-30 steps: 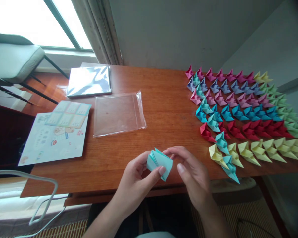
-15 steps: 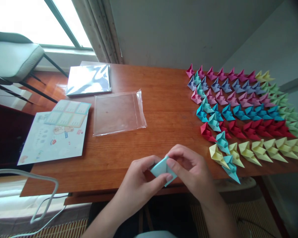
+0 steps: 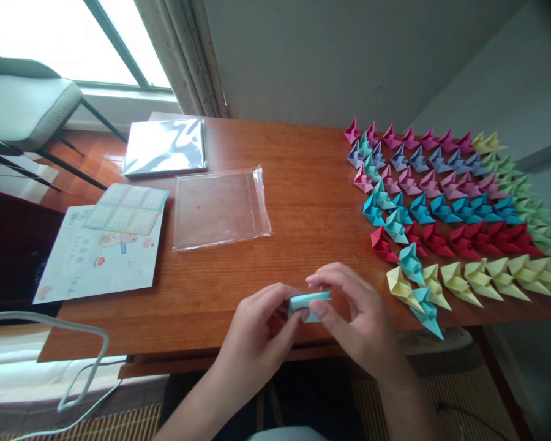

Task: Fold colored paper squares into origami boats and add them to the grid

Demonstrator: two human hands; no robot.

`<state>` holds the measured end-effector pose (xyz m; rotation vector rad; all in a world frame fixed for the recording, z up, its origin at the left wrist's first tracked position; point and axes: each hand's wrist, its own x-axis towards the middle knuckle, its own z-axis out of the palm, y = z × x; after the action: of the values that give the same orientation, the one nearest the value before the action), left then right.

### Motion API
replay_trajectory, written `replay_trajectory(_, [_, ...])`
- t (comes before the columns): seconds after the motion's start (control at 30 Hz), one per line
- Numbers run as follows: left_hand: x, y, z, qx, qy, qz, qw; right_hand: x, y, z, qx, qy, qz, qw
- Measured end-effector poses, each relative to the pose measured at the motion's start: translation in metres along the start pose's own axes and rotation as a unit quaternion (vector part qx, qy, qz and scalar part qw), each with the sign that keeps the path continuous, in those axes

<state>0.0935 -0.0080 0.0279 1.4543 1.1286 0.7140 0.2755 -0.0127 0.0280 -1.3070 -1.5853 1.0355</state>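
Note:
A small light-blue folded paper (image 3: 305,300) is held above the table's front edge. My left hand (image 3: 261,327) pinches its left end, thumb in front and fingers behind. At the right end, the thumb of my right hand (image 3: 360,315) presses on the paper, while its index finger is raised apart above the top edge. The other right fingers curl behind and are partly hidden. To the right stands the nearest light-blue origami boat (image 3: 426,311), at the front end of a slanting light-blue row. Beside it is a pale yellow origami boat (image 3: 403,288).
Rows of folded paper boats in several colours, such as red (image 3: 436,239) and purple (image 3: 417,158), cover the table's right side. A clear plastic sleeve (image 3: 220,208), a shiny wrapped pack (image 3: 165,147) and a printed sheet (image 3: 105,263) lie left. A white cable (image 3: 103,343) hangs at lower left.
The paper has turned from a diamond facing me to a narrow band seen more edge-on. My right index finger has lifted off its top corner, and my left thumb has shifted slightly up and left.

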Motion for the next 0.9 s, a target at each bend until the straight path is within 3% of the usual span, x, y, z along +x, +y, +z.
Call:
replay_trajectory(0.17, [0.001,0.003,0.002,0.032,0.003,0.015,0.999,0.004,0.000,0.002,-0.044,-0.037,-0.039,0.998])
replay_trajectory(0.57, [-0.001,-0.007,0.003,-0.044,-0.037,-0.026,0.998,0.002,0.001,0.006,0.039,-0.003,0.044,0.998])
replay_trajectory(0.9, [0.000,-0.009,0.005,-0.068,-0.049,-0.057,0.995,0.005,0.000,0.008,0.005,-0.024,0.038,0.999])
